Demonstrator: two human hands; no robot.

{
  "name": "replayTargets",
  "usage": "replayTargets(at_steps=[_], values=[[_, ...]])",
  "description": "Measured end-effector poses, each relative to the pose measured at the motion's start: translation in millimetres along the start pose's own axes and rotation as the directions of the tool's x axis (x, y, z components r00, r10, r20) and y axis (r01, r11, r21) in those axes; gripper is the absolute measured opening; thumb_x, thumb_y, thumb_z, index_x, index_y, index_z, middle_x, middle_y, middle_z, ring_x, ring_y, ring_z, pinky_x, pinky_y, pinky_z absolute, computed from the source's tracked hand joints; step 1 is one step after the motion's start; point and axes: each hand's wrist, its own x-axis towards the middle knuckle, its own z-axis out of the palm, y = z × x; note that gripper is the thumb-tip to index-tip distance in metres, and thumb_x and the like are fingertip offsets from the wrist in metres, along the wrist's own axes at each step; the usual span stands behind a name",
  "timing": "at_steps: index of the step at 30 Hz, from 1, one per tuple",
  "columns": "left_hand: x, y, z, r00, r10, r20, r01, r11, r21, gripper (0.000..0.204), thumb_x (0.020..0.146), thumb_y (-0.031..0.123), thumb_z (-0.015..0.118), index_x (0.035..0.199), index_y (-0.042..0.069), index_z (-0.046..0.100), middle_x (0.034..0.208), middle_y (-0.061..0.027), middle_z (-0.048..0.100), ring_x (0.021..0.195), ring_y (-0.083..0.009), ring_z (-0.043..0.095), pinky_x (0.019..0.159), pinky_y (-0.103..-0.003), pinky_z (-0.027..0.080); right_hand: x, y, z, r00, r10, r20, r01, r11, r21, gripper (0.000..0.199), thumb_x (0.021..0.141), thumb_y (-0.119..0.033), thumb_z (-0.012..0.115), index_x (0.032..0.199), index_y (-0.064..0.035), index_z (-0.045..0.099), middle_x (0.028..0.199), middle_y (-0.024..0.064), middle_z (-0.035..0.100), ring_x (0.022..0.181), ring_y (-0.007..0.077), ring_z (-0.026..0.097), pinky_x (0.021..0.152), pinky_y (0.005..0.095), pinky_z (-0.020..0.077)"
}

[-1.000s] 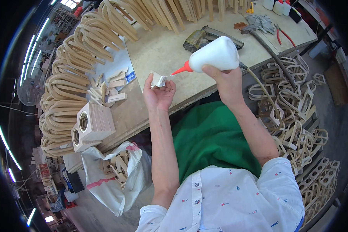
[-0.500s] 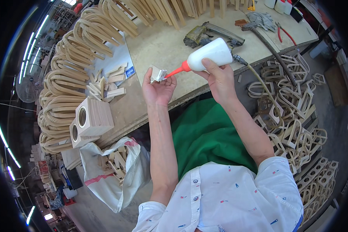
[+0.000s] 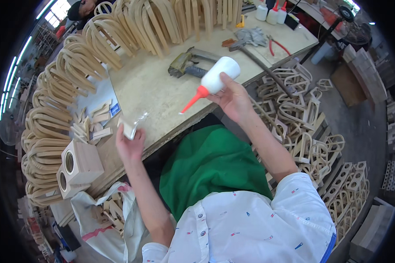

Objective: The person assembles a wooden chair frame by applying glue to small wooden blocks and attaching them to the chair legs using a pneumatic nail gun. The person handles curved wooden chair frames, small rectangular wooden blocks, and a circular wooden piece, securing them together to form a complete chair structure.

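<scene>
Head view shows right grip [image 3: 234, 99] clamped on 1 white bottle [image 3: 220, 75], left grip [image 3: 130, 147] on pale wood [image 3: 128, 130], count unclear.

A bottle [image 3: 220, 75] is held by the right hand [image 3: 235, 100], a block [image 3: 127, 130] by the left hand [image 3: 131, 148] to the bottle's left, and pliers [image 3: 271, 47] are laid to the bottle's right.
</scene>
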Motion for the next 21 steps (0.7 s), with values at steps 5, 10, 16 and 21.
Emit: replayTargets(at_steps=[5, 10, 16, 21], values=[[-23.6, 34.3, -46.9, 0.993, 0.106, 0.05, -0.114, 0.975, 0.19, 0.031, 0.09, 0.023, 0.063, 0.116, 0.008, 0.058, 0.105, -0.0063, 0.065, 0.096, -0.0202, 0.061, 0.081, -0.04, 0.049, 10.0, -63.1, -33.6, 0.995, -0.006, -0.098, -0.022, 0.959, -0.283, 0.047, 0.093, -0.034, 0.061, 0.123, -0.0007, 0.049, 0.111, 0.0117, 0.061, 0.1, 0.0229, 0.063, 0.087, 0.0437, 0.0531], [-22.0, 66.1, -96.4, 0.993, 0.098, 0.067, -0.116, 0.922, 0.369, 0.036, 0.09, 0.024, 0.064, 0.122, 0.008, 0.056, 0.11, -0.0039, 0.064, 0.098, -0.0186, 0.062, 0.081, -0.036, 0.049, 27.9, -119.5, -75.0, 0.97, -0.005, -0.244, -0.157, 0.755, -0.637, 0.052, 0.087, -0.038, 0.067, 0.123, -0.0039, 0.05, 0.103, 0.0065, 0.061, 0.087, 0.0163, 0.061, 0.078, 0.0355, 0.0528], [-24.0, 76.4, -106.5, 0.99, 0.139, -0.019, -0.119, 0.904, 0.41, 0.04, 0.091, 0.023, 0.062, 0.124, 0.001, 0.053, 0.11, -0.0075, 0.064, 0.096, -0.0209, 0.064, 0.081, -0.036, 0.053, 53.5, -160.4, -82.7, 0.953, 0.081, -0.292, -0.296, 0.463, -0.835, 0.056, 0.085, -0.038, 0.069, 0.121, 0.0015, 0.051, 0.098, 0.007, 0.062, 0.083, 0.0139, 0.061, 0.07, 0.03, 0.0522], [-28.3, 74.0, -104.7, 0.994, 0.113, -0.007, -0.098, 0.884, 0.456, 0.038, 0.091, 0.019, 0.063, 0.122, 0.0, 0.053, 0.113, -0.0084, 0.063, 0.101, -0.0188, 0.063, 0.084, -0.034, 0.051, 84.5, -174.5, -64.5, 0.936, 0.088, -0.34, -0.35, 0.15, -0.924, 0.061, 0.079, -0.041, 0.07, 0.128, -0.0089, 0.051, 0.107, 0.0066, 0.062, 0.09, 0.0149, 0.061, 0.074, 0.0325, 0.0515]])
